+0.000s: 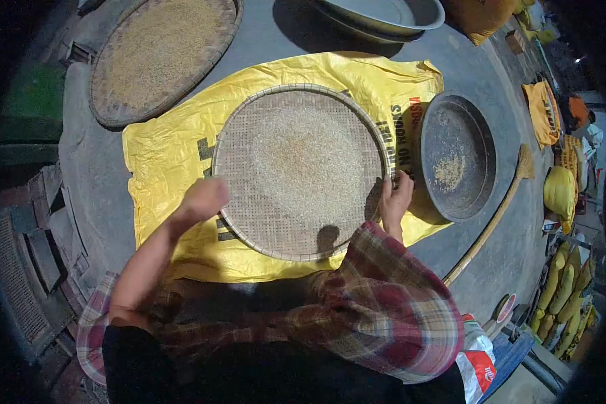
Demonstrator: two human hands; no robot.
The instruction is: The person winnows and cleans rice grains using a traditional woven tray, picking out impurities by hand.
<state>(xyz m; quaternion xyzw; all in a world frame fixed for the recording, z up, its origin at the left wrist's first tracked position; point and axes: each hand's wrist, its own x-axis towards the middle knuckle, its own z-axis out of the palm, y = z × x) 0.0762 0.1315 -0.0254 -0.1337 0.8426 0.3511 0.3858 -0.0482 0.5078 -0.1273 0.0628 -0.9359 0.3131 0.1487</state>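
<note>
A round woven tray (252, 236) with a pale rim lies over a yellow sack (161, 161). Pale grain (310, 161) is spread over its middle, browner near the centre. At the tray's lower left rim is my left hand (205, 199), closed and slightly blurred; its fingertips are hidden. My right hand (397, 198) holds the right rim, fingers bent around the edge. Just right of that hand, a dark round pan (475, 182) carries a small heap of grain (450, 172).
Another woven tray of golden grain (161, 54) is at the upper left. A metal basin (390, 17) sits at the top. A long-handled brush (495, 219) lies right of the pan. Yellow-green elongated produce (564, 289) is stacked at the far right.
</note>
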